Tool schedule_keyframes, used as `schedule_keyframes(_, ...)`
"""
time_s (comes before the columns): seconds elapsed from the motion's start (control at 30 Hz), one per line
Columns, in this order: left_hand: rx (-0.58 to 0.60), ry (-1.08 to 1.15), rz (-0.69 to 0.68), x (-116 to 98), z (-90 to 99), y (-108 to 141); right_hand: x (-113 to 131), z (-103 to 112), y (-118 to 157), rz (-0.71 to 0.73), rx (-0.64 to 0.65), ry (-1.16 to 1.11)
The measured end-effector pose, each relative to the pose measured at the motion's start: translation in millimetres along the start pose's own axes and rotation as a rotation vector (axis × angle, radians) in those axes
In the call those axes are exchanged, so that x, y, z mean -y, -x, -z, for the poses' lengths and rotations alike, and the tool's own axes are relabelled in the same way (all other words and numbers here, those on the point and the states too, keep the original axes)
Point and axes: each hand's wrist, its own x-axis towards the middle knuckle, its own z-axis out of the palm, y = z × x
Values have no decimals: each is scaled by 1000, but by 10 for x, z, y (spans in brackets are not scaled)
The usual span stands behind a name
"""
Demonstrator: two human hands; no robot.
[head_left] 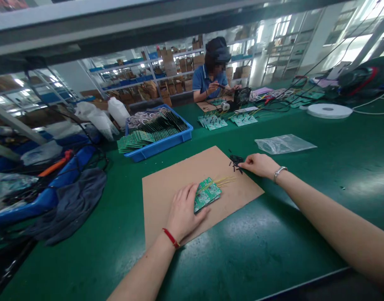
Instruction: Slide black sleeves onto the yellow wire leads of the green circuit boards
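Note:
A small stack of green circuit boards (210, 191) lies on a brown cardboard sheet (160, 184). Thin yellow wires (225, 181) stick out from the boards to the right. My left hand (184, 209) rests on the cardboard with thumb and fingers closed around the stack's left side. At the sheet's right edge is a loose pile of short black tube pieces (236, 159). My right hand (257, 164) reaches it from the right, thumb and forefinger pinched together on a piece at the pile's near side; the fingertips partly hide that piece.
Behind the cardboard stands a blue tray (160, 147) full of circuit boards. A clear plastic bag (284, 144) lies to the right, a white reel (329, 110) beyond it. Across the green bench (242, 246) a person (210, 79) works. A dark cloth (75, 205) hangs at left.

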Motion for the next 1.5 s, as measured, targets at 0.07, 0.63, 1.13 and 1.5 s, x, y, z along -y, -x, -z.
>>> schedule_keyframes(0.07,-9,-8,-17,-16,23,-13,99,-1,27,-43,45,75)
schedule_keyframes(0.63,73,-37,136,-83,143,-368,207,-157,174,48,75,272)
schedule_keyframes(1.13,278,-98,230,-213,155,-734,208,-102,267,292,-300,-40)
schedule_keyframes(1.5,230,-282,165,-324,-64,-725,356,-252,409,498,-507,-299)
